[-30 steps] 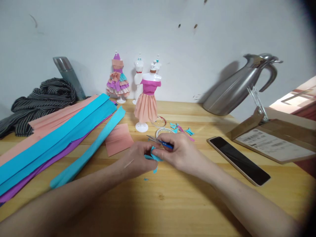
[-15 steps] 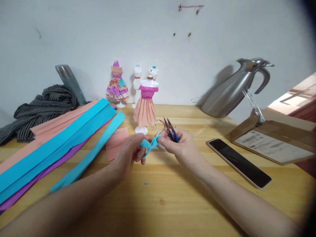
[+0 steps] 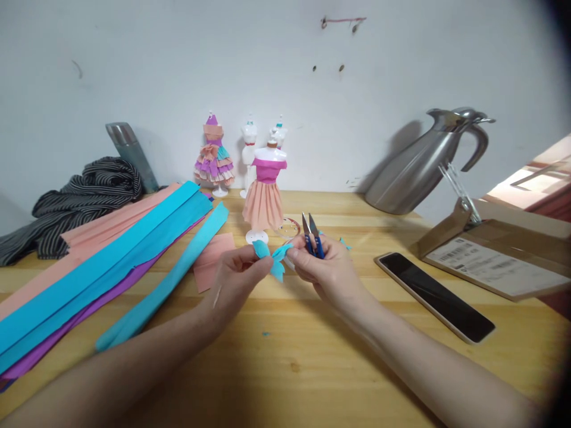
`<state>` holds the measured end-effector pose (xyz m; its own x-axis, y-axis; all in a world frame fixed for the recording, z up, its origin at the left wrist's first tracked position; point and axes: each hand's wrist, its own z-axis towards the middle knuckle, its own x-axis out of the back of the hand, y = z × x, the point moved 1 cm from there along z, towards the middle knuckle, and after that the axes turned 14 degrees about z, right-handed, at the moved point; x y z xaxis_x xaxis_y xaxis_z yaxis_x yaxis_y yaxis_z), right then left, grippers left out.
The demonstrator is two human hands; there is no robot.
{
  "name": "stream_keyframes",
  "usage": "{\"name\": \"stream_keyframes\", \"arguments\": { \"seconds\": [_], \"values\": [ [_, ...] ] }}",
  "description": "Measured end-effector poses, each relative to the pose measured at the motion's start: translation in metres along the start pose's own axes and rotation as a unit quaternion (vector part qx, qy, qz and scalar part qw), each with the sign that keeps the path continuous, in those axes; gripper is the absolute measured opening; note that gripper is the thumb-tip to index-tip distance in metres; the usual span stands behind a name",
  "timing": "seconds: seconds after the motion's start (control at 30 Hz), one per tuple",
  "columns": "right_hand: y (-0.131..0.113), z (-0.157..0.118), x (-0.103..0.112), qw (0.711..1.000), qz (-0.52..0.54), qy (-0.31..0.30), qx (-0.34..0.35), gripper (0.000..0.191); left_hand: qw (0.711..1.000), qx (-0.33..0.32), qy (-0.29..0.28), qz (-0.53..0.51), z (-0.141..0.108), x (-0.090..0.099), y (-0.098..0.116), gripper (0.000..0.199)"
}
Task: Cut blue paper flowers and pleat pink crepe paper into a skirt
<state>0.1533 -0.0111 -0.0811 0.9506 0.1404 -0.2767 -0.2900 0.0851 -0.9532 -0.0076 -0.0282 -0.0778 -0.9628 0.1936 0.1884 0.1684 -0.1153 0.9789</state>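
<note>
A small blue crepe paper piece (image 3: pixel 277 269), folded into leaf-like points, is pinched between my two hands. My left hand (image 3: pixel 236 276) grips its left side with thumb and fingertips. The right edge is held by the thumb and finger of my right hand (image 3: pixel 328 267), which also carries thread snips (image 3: pixel 313 235), blades up and apart. Just behind stands a mini dress form (image 3: pixel 264 199) in a magenta top and pleated peach skirt. A square of peach crepe paper (image 3: pixel 206 267) lies left of my left hand, partly covered by it.
Long blue crepe strips (image 3: pixel 156 238) and a striped cloth (image 3: pixel 84 205) spread over the left, near a leaning flask (image 3: pixel 134 157). Another dressed form (image 3: pixel 214 154) stands behind. To the right are a phone (image 3: pixel 437 297), a cardboard box (image 3: pixel 499 255) and a steel jug (image 3: pixel 414 166).
My left fingers have uncurled from around the blue paper and now pinch it by its side. The paper has turned, showing spread points. The snips are held slightly more upright.
</note>
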Motion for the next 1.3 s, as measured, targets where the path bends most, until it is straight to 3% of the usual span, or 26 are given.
{"name": "stream_keyframes", "arguments": {
  "seconds": [0.27,0.4,0.53,0.63,0.8,1.03,1.3],
  "values": [
    [-0.016,0.0,0.008,0.993,0.01,-0.116,-0.035,0.038,0.999,-0.013,0.031,0.032,0.004,0.004,0.0,0.028],
    [-0.02,0.001,0.008,0.992,-0.084,-0.094,-0.017,0.035,0.998,-0.02,0.035,0.048,0.003,0.004,0.002,0.026],
    [-0.018,-0.001,0.002,0.99,-0.124,-0.073,-0.009,0.031,0.998,-0.02,0.002,0.052,0.0,0.002,0.002,0.024],
    [-0.019,-0.002,-0.001,0.99,-0.126,-0.069,-0.011,0.028,0.999,-0.02,-0.013,0.034,0.0,0.0,0.0,0.018],
    [-0.022,-0.004,-0.004,0.988,-0.124,-0.087,-0.019,0.022,1.0,0.001,0.01,0.013,0.002,-0.001,-0.002,0.018],
    [-0.024,-0.005,-0.006,0.987,-0.109,-0.117,-0.003,0.021,0.998,-0.042,0.026,0.028,0.002,-0.003,0.0,0.019],
    [-0.021,-0.001,-0.001,0.987,-0.125,-0.097,-0.019,0.018,0.997,-0.036,0.036,0.064,0.001,-0.006,-0.002,0.016]
  ]
}}
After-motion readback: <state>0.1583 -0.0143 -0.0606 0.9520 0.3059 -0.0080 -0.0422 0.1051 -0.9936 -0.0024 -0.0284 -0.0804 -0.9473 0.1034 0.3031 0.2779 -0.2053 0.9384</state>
